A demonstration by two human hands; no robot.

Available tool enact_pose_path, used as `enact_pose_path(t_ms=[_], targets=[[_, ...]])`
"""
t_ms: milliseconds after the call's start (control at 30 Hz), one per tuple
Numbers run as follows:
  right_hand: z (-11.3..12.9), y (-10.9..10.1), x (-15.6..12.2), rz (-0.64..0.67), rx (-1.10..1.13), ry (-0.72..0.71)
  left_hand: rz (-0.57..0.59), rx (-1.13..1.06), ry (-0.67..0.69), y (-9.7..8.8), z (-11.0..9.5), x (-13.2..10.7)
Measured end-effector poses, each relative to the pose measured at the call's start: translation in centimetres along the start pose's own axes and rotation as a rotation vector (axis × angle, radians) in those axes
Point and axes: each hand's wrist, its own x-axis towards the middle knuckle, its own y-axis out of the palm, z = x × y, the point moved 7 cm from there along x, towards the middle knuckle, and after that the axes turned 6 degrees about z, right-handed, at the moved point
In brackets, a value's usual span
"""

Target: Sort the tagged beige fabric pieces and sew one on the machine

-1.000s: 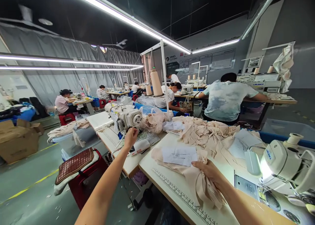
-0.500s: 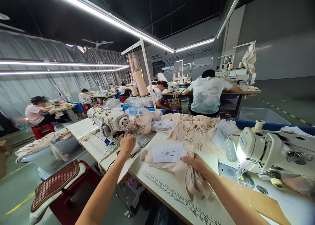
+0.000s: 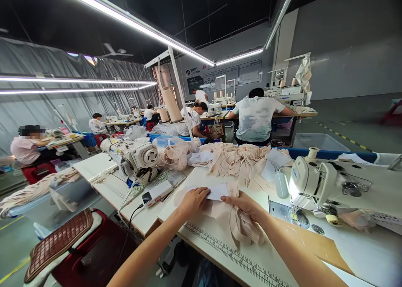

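Note:
A bundle of beige fabric pieces [image 3: 246, 228] lies on the white sewing table, its loose ends hanging toward the front. On top of it is a white paper slip [image 3: 219, 191] with print. My right hand [image 3: 243, 204] is closed on the bundle, its thumb at the right edge of the slip. My left hand [image 3: 195, 200] lies with fingers stretched over the slip's left end and the fabric below, covering part of both. Behind the hands is a heap of beige fabric strips [image 3: 234, 159] with more paper slips among them.
On the right stands a lit sewing machine [image 3: 320, 182]; another sewing machine [image 3: 135, 155] is at left. A white boxy device [image 3: 157, 193] with a cable lies left of my left hand. A printed ruler [image 3: 226, 255] runs along the table's front. Several co-workers sit beyond.
My left hand has moved right, from beside the left sewing machine onto the paper slip and fabric, uncovering the white device. My right hand keeps its hold. The view has turned slightly right.

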Motion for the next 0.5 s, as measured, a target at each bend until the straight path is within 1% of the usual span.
enact_pose_path(t_ms=[100,167,233,333,400,433,500], targets=[[0.2,0.1,-0.3,0.022,-0.007,0.016,-0.103,0.012,-0.132,-1.1,3.2,-0.1],[0.0,-0.2,-0.3,0.010,-0.033,0.032,-0.177,0.035,-0.223,-2.5,5.7,-0.5],[-0.3,-0.5,-0.2,-0.013,-0.063,0.048,-0.258,0.069,-0.287,-4.6,8.2,-1.4],[-0.9,-0.7,0.2,-0.014,-0.055,0.080,-0.351,0.140,-0.337,-8.0,11.2,-3.4],[-1.1,-0.6,0.3,-0.003,-0.044,0.095,-0.349,0.191,-0.353,-9.5,12.9,-4.8],[-1.1,-0.6,0.4,-0.008,-0.049,0.103,-0.327,0.213,-0.363,-9.8,13.7,-5.5],[-1.0,-0.7,0.5,-0.042,-0.076,0.108,-0.257,0.245,-0.396,-9.7,15.3,-6.9]])
